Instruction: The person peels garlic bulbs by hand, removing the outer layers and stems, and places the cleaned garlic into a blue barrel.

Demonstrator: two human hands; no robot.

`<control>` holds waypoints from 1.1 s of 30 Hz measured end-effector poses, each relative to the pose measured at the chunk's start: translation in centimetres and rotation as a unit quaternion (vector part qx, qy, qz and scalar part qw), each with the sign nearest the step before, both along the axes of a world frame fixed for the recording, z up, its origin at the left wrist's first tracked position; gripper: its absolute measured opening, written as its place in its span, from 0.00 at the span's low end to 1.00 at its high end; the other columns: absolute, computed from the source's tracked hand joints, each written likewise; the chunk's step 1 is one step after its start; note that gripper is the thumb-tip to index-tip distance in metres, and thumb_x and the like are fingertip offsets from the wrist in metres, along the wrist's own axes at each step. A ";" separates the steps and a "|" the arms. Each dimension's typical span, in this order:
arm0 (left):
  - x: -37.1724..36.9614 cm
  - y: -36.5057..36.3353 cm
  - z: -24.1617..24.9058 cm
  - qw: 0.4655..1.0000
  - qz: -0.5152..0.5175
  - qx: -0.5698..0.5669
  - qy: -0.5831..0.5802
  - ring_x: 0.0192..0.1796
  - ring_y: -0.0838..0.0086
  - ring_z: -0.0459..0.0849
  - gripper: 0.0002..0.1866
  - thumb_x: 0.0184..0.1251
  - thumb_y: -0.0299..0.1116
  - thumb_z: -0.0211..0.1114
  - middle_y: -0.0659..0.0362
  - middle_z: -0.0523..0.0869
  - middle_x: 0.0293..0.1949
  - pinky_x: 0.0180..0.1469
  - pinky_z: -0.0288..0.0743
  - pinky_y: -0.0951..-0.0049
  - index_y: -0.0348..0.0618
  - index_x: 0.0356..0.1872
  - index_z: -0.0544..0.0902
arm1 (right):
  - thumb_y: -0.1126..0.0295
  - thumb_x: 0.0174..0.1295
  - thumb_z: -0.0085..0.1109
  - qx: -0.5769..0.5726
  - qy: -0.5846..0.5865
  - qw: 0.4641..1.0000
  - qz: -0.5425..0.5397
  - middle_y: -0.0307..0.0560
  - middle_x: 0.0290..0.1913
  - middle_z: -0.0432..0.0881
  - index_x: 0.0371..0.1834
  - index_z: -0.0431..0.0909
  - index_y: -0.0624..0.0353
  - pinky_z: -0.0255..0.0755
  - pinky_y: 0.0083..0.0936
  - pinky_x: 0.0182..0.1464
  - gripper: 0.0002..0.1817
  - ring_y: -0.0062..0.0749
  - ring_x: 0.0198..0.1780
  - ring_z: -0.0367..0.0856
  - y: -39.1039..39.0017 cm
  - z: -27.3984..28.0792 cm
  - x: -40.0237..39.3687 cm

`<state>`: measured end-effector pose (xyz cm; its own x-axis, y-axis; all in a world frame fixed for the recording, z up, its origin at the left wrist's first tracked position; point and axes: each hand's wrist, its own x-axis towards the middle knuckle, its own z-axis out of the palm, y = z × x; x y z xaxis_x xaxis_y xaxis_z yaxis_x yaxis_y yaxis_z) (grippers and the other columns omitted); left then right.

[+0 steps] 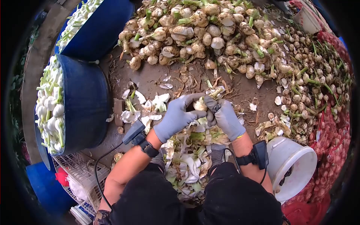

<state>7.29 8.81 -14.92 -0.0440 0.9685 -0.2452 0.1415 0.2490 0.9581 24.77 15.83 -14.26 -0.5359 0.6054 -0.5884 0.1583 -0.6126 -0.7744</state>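
Both my hands wear grey gloves and meet over one garlic bulb (200, 104) with a short stalk. My left hand (176, 117) wraps around the bulb from the left. My right hand (226, 117) grips it from the right, thumb against its skin. Below the hands, a heap of peeled skins and cut stalks (187, 157) lies between my knees. Each wrist carries a black strapped device with a cable.
A big pile of unpeeled garlic (210, 33) covers the ground ahead and to the right. Two blue tubs (84, 101) (101, 32) of cleaned bulbs stand at left. A white bucket (296, 168) sits by my right knee, red mesh sacks (333, 150) beyond it. A white crate (75, 168) lies lower left.
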 end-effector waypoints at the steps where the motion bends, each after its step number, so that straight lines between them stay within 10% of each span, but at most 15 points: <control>1: 0.1 -0.2 -0.2 0.992 0.038 0.004 -0.123 0.42 0.82 0.81 0.25 0.59 0.29 0.73 0.61 0.85 0.47 0.47 0.78 0.78 0.39 0.59 0.79 | 0.56 0.70 0.57 -0.004 -0.006 1.000 -0.003 0.39 0.19 0.75 0.40 0.80 0.65 0.68 0.17 0.18 0.19 0.21 0.15 0.72 -0.1 0.2 -0.3; 8: -0.6 -0.3 1.3 0.983 0.043 -0.036 -0.175 0.50 0.77 0.83 0.25 0.62 0.29 0.71 0.57 0.83 0.54 0.55 0.76 0.76 0.37 0.61 0.77 | 0.64 0.72 0.52 -0.062 0.086 0.992 -0.069 0.46 0.25 0.81 0.42 0.75 0.69 0.72 0.19 0.23 0.15 0.24 0.20 0.77 -1.1 -0.3 0.4; 12: -0.8 -0.7 1.3 0.903 0.063 -0.133 -0.404 0.44 0.75 0.85 0.30 0.67 0.39 0.68 0.54 0.83 0.49 0.43 0.80 0.79 0.39 0.66 0.71 | 0.68 0.70 0.50 0.078 -0.036 0.995 0.047 0.49 0.27 0.83 0.42 0.79 0.67 0.74 0.26 0.27 0.13 0.34 0.23 0.81 -0.4 1.6 0.7; 14: -1.3 -1.3 -0.5 0.890 0.011 -0.113 -0.442 0.34 0.76 0.85 0.35 0.70 0.54 0.61 0.55 0.84 0.44 0.30 0.76 0.81 0.43 0.70 0.66 | 0.67 0.68 0.53 0.417 -0.167 0.885 0.124 0.55 0.29 0.84 0.43 0.81 0.66 0.76 0.35 0.33 0.13 0.46 0.29 0.83 -0.5 0.0 1.1; 16: -0.6 -1.2 0.1 0.896 0.022 -0.114 -0.429 0.27 0.77 0.83 0.39 0.69 0.64 0.53 0.57 0.83 0.41 0.24 0.71 0.82 0.47 0.71 0.64 | 0.65 0.65 0.58 0.436 -0.157 0.880 0.099 0.60 0.32 0.83 0.44 0.81 0.64 0.76 0.39 0.38 0.13 0.55 0.36 0.83 -1.0 0.8 0.7; 19: -0.3 -0.8 2.3 0.901 0.048 -0.119 -0.414 0.26 0.79 0.81 0.35 0.72 0.58 0.53 0.58 0.84 0.43 0.24 0.70 0.83 0.47 0.72 0.62 | 0.65 0.65 0.59 0.412 -0.127 0.900 0.071 0.54 0.32 0.85 0.49 0.80 0.64 0.77 0.33 0.38 0.15 0.45 0.34 0.85 -1.0 0.9 0.6; 24: -0.1 -0.3 2.7 0.954 0.039 -0.108 -0.276 0.29 0.81 0.81 0.32 0.72 0.42 0.62 0.59 0.84 0.43 0.29 0.74 0.81 0.43 0.72 0.63 | 0.65 0.72 0.50 0.054 0.118 0.991 0.014 0.37 0.30 0.79 0.59 0.74 0.66 0.72 0.17 0.30 0.19 0.18 0.27 0.77 -0.7 1.3 0.9; 26: -0.2 -0.4 2.2 0.968 0.011 -0.071 -0.240 0.35 0.82 0.81 0.31 0.67 0.29 0.65 0.60 0.82 0.48 0.37 0.77 0.79 0.40 0.71 0.66 | 0.65 0.73 0.48 0.017 0.092 0.996 -0.007 0.37 0.27 0.77 0.55 0.75 0.64 0.71 0.16 0.25 0.16 0.17 0.24 0.75 -1.1 1.1 0.1; 33: -0.1 -0.8 1.8 0.962 0.052 -0.052 -0.264 0.48 0.78 0.80 0.33 0.60 0.29 0.74 0.60 0.83 0.49 0.53 0.75 0.75 0.37 0.66 0.70 | 0.64 0.73 0.50 -0.023 0.099 0.994 -0.029 0.40 0.27 0.79 0.45 0.75 0.64 0.72 0.16 0.23 0.13 0.19 0.22 0.77 -1.3 1.4 -0.5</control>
